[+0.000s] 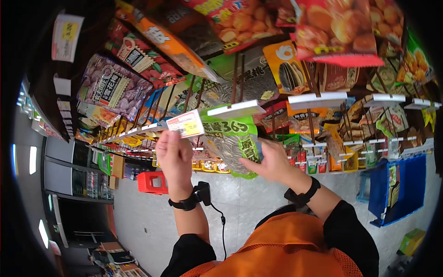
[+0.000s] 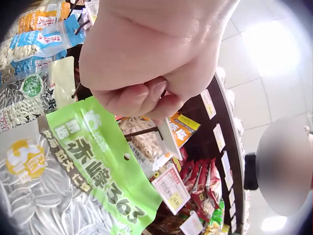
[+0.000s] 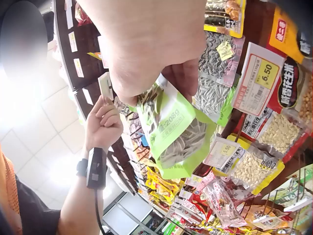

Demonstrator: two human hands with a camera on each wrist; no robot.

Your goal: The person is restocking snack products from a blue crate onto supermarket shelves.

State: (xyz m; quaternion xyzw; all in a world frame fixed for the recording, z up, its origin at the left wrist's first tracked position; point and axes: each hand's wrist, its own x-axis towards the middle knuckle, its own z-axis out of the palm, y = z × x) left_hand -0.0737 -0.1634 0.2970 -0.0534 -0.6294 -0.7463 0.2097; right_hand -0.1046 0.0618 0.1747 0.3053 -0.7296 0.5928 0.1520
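Note:
A green-and-clear bag of sunflower seeds (image 1: 229, 147) is gripped at its side by my right hand (image 1: 272, 161), thumb across its front. In the right wrist view, that hand (image 3: 151, 54) holds the bag (image 3: 181, 142) near one end. My left hand (image 1: 174, 159) pinches a white price tag (image 1: 185, 124) at the end of a display hook, left of the bag. The left wrist view has the curled left hand (image 2: 151, 63) above the tag's edge (image 2: 168, 139), with the seed bag's punched green header (image 2: 100, 161) below it.
Snack bags hang on hooks all around, among them a purple bag (image 1: 113, 87) and a red nut bag (image 1: 337, 32) overhead. On the floor stand a blue bin (image 1: 406, 189) at right and a red plastic object (image 1: 152, 183) at left. A cable (image 1: 224, 231) hangs from the left wristband.

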